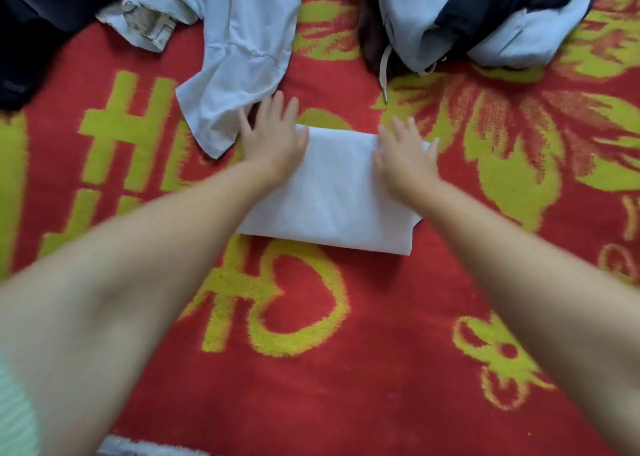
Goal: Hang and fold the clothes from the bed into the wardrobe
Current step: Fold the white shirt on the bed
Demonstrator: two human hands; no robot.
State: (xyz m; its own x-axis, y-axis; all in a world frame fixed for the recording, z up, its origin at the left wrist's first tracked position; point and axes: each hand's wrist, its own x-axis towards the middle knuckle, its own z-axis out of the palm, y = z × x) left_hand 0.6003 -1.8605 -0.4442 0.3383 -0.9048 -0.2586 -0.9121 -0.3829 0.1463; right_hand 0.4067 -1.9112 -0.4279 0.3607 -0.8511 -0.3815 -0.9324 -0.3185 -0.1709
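A white garment (pixel 332 196), folded into a neat rectangle, lies on the red and yellow bedspread (pixel 311 317) in the middle of the view. My left hand (pixel 273 137) lies flat with straight fingers on its far left corner. My right hand (pixel 405 154) presses flat on its far right part, fingers spread. Neither hand grips the cloth.
A crumpled pale blue garment (pixel 235 57) lies just beyond my left hand. A dark garment (pixel 38 33) sits at the far left. A pale hoodie with a drawstring (pixel 382 71) and a navy piece (pixel 502 2) are piled at the far right.
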